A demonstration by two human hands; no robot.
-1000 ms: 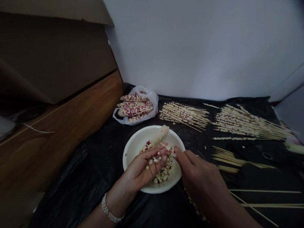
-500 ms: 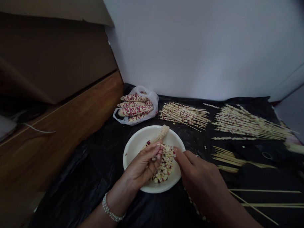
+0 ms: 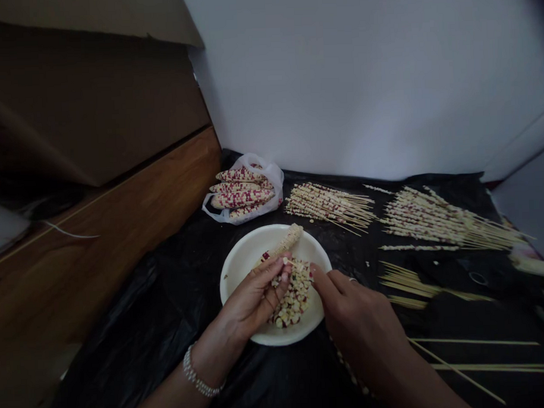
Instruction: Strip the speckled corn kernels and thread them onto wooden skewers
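My right hand (image 3: pixel 353 305) pinches a thin bamboo skewer (image 3: pixel 459 373); its tip points at my left fingers over the bowl, and its tail sticks out past my right forearm. Thumb and fingers of my left hand (image 3: pixel 259 288) are closed on a pale corn kernel (image 3: pixel 286 260) at the skewer's tip. I cannot tell how far the skewer goes into it. Below both hands is a white bowl (image 3: pixel 231 259) with loose cream and dark red kernels (image 3: pixel 293 307). A mostly stripped corn cob (image 3: pixel 291 238) leans inside it, partly behind my left hand.
Behind the bowl, speckled corn cobs (image 3: pixel 242 199) lie in a plastic bag (image 3: pixel 275 174). Kernel-threaded skewers form two piles, a nearer-left one (image 3: pixel 325 203) and a right one (image 3: pixel 433 219). Bare skewers (image 3: pixel 408 279) lie at right on black plastic sheeting (image 3: pixel 169 315). A wooden board (image 3: pixel 173 183) borders the left.
The skewer's tail has shifted slightly to the right and toward me. My left fingertips have moved a little, and the kernel shows more plainly at the tip. The bowl stays put.
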